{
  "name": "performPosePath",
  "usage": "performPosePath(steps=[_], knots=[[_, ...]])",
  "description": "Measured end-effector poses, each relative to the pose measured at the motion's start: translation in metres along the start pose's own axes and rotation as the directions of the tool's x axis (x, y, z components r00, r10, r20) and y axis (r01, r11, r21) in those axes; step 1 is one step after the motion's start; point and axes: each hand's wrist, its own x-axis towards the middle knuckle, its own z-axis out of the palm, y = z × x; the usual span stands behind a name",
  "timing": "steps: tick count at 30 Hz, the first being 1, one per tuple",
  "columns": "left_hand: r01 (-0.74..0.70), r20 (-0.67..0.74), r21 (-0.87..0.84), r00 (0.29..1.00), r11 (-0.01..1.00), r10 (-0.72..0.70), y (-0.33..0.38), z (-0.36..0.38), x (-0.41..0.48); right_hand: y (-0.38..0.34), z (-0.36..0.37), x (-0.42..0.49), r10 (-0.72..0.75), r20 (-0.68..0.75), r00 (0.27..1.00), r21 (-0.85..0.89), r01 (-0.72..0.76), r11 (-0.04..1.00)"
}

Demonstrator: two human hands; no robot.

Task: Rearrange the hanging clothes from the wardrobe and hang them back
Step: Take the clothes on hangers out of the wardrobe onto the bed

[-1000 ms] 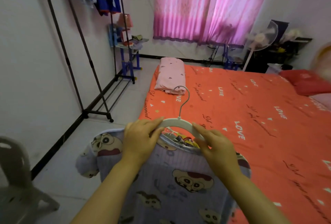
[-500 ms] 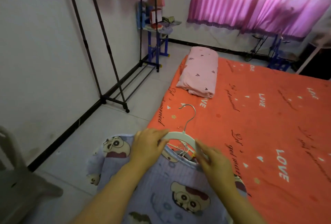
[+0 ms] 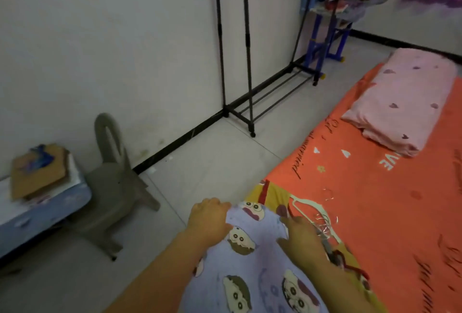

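Observation:
A lavender cartoon-print shirt lies over the near corner of the orange bed. My left hand grips the shirt's left shoulder edge with curled fingers. On the neck area rests my right hand, index finger stretched out. Just beyond that fingertip a white hanger lies flat on the bed, its metal hook pointing away. A yellow garment with red trim shows under the shirt. The black clothes rack stands by the wall; its rail is out of view.
A grey plastic chair stands left of my arms, beside a low table with cardboard. A folded pink blanket lies further up the bed. A blue shelf unit stands past the rack. Bare tiled floor lies between bed and rack.
The shirt has been lowered from held up in front of me onto the bed. Both hands have left the hanger, which now lies flat. My view has swung left and down.

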Motion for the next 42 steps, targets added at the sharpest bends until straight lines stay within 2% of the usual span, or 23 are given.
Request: performPosePath(steps=[7, 12, 18, 23, 27, 33, 42], knots=[[0.254, -0.073, -0.113, 0.962, 0.961, -0.263, -0.099, -0.037, -0.089, -0.136, -0.009, 0.002, -0.327, 0.105, 0.939, -0.146, 0.340, 0.929], [0.440, -0.180, -0.204, 0.861, 0.874, -0.475, -0.177, -0.060, -0.190, -0.259, -0.007, -0.030, -0.535, 0.121, 0.836, -0.214, 0.548, 0.809], [0.656, -0.295, -0.322, 0.616, 0.683, -0.731, -0.264, -0.054, -0.359, -0.422, 0.037, -0.126, -0.757, 0.187, 0.626, -0.286, 0.772, 0.568], [0.744, -0.297, -0.462, 0.382, 0.482, -0.875, -0.320, -0.012, -0.523, -0.540, 0.103, -0.241, -0.874, 0.314, 0.371, -0.302, 0.912, 0.278], [0.810, -0.240, -0.502, 0.206, 0.302, -0.949, -0.349, 0.032, -0.652, -0.614, 0.164, -0.339, -0.890, 0.420, 0.176, -0.236, 0.968, 0.080], [0.824, -0.179, -0.563, -0.056, 0.055, -0.982, -0.366, 0.091, -0.811, -0.695, 0.244, -0.470, -0.864, 0.499, -0.059, -0.162, 0.974, -0.160], [0.814, -0.087, -0.544, -0.296, -0.204, -0.951, -0.389, 0.138, -0.948, -0.793, 0.325, -0.578, -0.797, 0.537, -0.276, -0.086, 0.922, -0.377]])
